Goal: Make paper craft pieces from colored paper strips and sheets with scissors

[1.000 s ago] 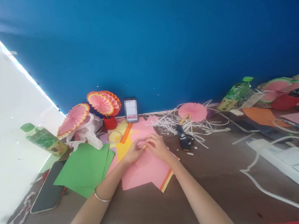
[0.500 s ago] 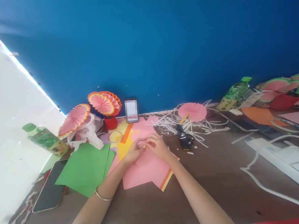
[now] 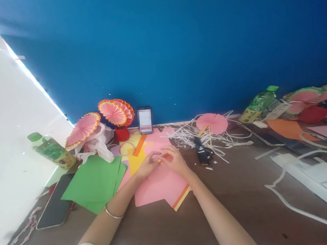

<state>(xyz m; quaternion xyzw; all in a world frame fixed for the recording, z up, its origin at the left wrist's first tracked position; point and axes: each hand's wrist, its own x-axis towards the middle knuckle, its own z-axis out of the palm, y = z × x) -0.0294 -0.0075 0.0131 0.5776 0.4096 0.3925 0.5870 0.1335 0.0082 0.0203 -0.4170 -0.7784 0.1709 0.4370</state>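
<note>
1. Table (image 3: 164,229) is backed by a blue wall (image 3: 176,55).
2. Over pink sheets (image 3: 153,191), toward the back edge, orange-edged paper (image 3: 159,160) is pinched by left hand (image 3: 147,166) and right hand (image 3: 176,163), apparently so it is steadied from both sides.

The right hand (image 3: 174,161) has loosened its curl: on the side facing the green paper (image 3: 91,184), its fingers (image 3: 170,149) stand farther from the thumb and more orange shows between them. The pink paper (image 3: 153,189)'s striped corner (image 3: 181,198) has slid slightly toward the green paper; the striped tip previously seen beyond the right wrist has gone from view.
</note>
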